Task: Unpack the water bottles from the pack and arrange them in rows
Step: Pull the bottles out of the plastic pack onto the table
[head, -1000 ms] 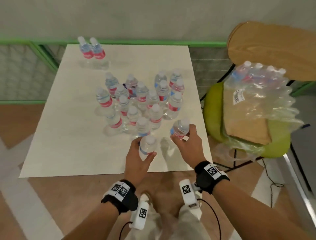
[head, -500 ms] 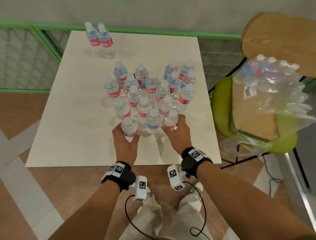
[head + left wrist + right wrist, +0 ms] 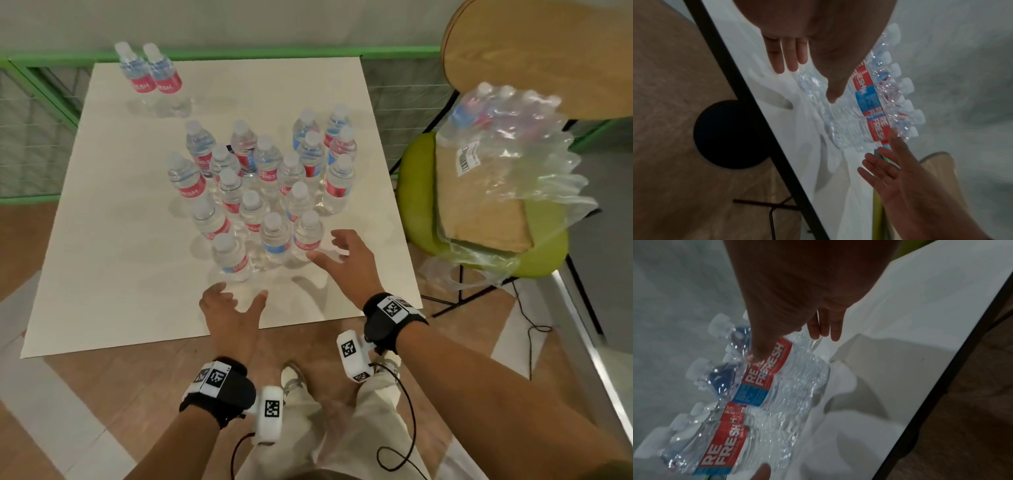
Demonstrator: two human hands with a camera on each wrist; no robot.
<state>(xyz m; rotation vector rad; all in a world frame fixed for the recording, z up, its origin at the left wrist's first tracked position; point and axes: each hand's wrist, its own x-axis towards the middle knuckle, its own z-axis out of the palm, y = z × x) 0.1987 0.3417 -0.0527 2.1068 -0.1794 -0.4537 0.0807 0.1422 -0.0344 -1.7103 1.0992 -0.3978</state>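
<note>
Several clear water bottles with red and blue labels stand bunched in the middle of the white table. The nearest bottle stands just beyond my left hand, which hovers empty with spread fingers. Another front bottle stands left of my right hand, also empty with fingers spread. Two more bottles stand apart at the far left corner. The torn plastic pack, still holding a few bottles, lies on the green chair. The wrist views show the front bottles beyond my loose fingers.
The table's near edge lies just behind my hands, with wooden floor below. A green rail with mesh runs behind the table. A tan chair back rises at the top right. A cable trails on the floor by the chair.
Both hands have set their bottles down at the front of the cluster, let go and drawn back toward me with fingers spread.
</note>
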